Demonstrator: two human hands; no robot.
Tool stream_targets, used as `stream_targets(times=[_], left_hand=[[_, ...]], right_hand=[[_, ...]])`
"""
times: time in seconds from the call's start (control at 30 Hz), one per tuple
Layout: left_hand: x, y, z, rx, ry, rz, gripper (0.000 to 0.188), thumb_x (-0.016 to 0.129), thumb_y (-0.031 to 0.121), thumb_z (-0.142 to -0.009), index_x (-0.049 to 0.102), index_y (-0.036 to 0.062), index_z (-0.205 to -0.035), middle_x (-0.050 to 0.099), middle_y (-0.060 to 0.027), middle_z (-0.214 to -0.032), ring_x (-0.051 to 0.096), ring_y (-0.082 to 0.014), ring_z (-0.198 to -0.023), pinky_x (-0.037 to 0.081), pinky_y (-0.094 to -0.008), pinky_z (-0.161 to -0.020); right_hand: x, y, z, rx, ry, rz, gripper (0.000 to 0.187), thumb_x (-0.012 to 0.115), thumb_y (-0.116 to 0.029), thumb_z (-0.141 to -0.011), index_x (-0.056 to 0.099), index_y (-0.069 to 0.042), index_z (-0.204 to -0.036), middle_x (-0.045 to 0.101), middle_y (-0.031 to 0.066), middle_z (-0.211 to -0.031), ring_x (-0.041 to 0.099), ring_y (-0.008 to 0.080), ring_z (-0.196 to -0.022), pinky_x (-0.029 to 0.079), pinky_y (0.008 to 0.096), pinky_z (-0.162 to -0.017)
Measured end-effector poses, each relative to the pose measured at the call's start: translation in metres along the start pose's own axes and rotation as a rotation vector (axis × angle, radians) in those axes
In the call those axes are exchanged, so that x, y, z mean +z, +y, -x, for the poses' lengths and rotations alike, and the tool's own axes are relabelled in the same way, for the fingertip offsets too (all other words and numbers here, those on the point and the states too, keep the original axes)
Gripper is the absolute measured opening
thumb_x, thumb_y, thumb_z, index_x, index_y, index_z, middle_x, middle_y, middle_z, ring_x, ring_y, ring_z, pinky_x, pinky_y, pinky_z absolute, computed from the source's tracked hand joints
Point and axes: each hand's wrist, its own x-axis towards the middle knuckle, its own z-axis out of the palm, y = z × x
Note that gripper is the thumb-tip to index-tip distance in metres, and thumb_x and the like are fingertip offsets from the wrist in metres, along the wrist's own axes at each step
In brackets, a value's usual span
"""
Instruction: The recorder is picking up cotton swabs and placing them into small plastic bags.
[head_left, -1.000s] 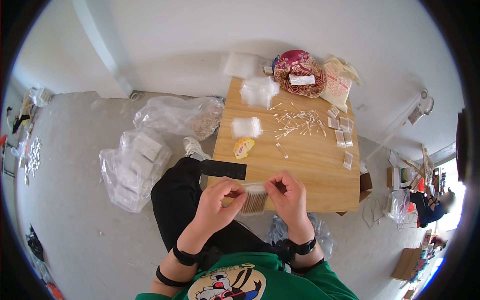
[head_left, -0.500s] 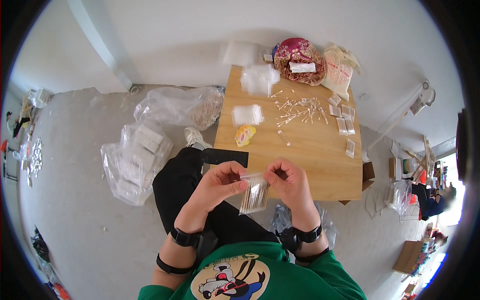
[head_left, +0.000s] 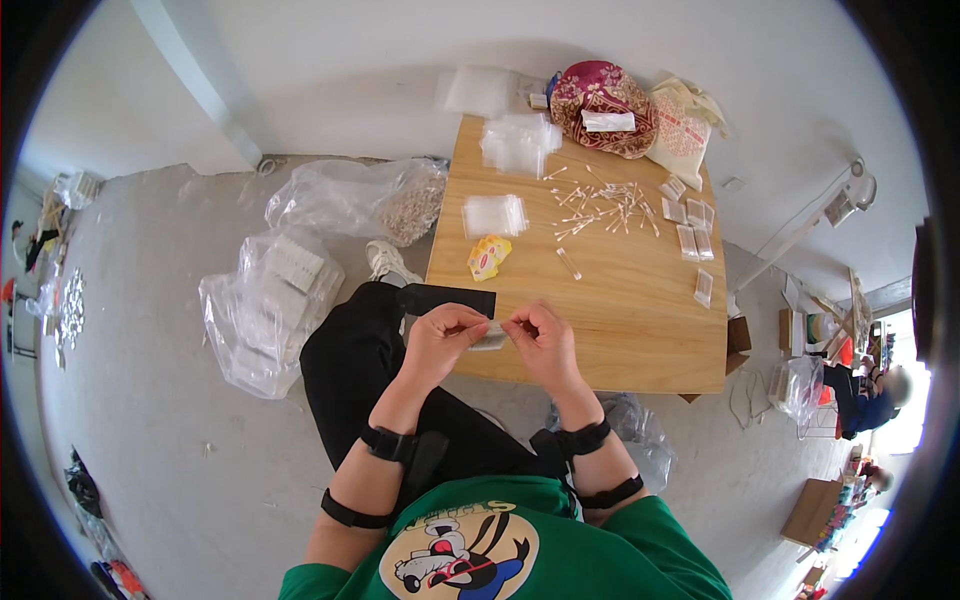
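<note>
Between my hands, over the near edge of the table, is a small clear zip bag of cotton swabs [head_left: 490, 341], tilted so that only a short strip of it shows. My left hand [head_left: 438, 345] pinches one top corner with thumb and forefinger. At the other corner my right hand [head_left: 547, 348] pinches too, its fingers slightly blurred. Loose cotton swabs [head_left: 610, 208] lie scattered on the wooden table [head_left: 620, 340]. One narrow clear pack [head_left: 568, 264] lies nearer to me. Several filled bags [head_left: 695, 242] rest along the right edge.
Stacks of flat clear bags [head_left: 495, 216] and yellow packets [head_left: 489, 257] lie on the table's left side. A patterned maroon cloth bundle [head_left: 603, 110] and a cream cloth bag [head_left: 683, 130] stand at the back. Large plastic sacks [head_left: 270, 310] sit on the floor at left.
Both hands have moved up and a little left with the bag. The bag has tipped from hanging with its swabs in full view to nearly edge-on.
</note>
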Motion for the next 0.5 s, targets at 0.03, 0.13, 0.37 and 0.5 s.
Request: stream_targets(times=[0.03, 0.13, 0.37, 0.5], left_hand=[[-0.002, -0.011, -0.002, 0.051, 0.039, -0.128, 0.01, 0.074, 0.007, -0.084, 0.07, 0.0, -0.09, 0.069, -0.0041, -0.091, 0.063, -0.01, -0.083, 0.049, -0.0228, -0.075], [-0.007, -0.044, -0.006, 0.092, 0.11, -0.271, 0.007, 0.074, 0.004, -0.081, 0.07, -0.0011, -0.084, 0.069, -0.0069, -0.092, 0.065, -0.0148, -0.085, 0.051, -0.0253, -0.076], [-0.011, -0.066, -0.006, -0.009, 0.16, -0.361, 0.008, 0.074, 0.002, -0.079, 0.07, -0.0026, -0.083, 0.067, -0.0076, -0.09, 0.065, -0.0169, -0.083, 0.052, -0.0274, -0.075], [-0.011, -0.059, -0.007, 0.029, 0.144, -0.382, 0.008, 0.074, 0.002, -0.077, 0.07, -0.002, -0.082, 0.067, -0.0082, -0.088, 0.065, -0.0183, -0.082, 0.052, -0.0281, -0.074]], right_hand=[[0.005, 0.012, 0.001, -0.013, -0.01, 0.019, 0.012, 0.074, -0.002, -0.081, 0.062, -0.002, -0.083, 0.057, 0.0049, -0.076, 0.055, 0.0134, -0.064, 0.044, 0.0253, -0.057], [0.017, 0.04, 0.009, -0.014, -0.025, 0.055, 0.011, 0.074, -0.002, -0.08, 0.063, -0.002, -0.083, 0.058, 0.0084, -0.076, 0.057, 0.0198, -0.064, 0.046, 0.0293, -0.057], [0.026, 0.067, 0.018, -0.061, -0.028, 0.149, 0.01, 0.073, -0.003, -0.08, 0.064, -0.002, -0.084, 0.061, 0.0113, -0.079, 0.059, 0.0255, -0.066, 0.048, 0.0322, -0.059], [0.02, 0.065, 0.017, 0.046, -0.052, 0.13, 0.01, 0.073, -0.006, -0.078, 0.064, -0.003, -0.082, 0.062, 0.0136, -0.079, 0.061, 0.0339, -0.073, 0.049, 0.0402, -0.063]])
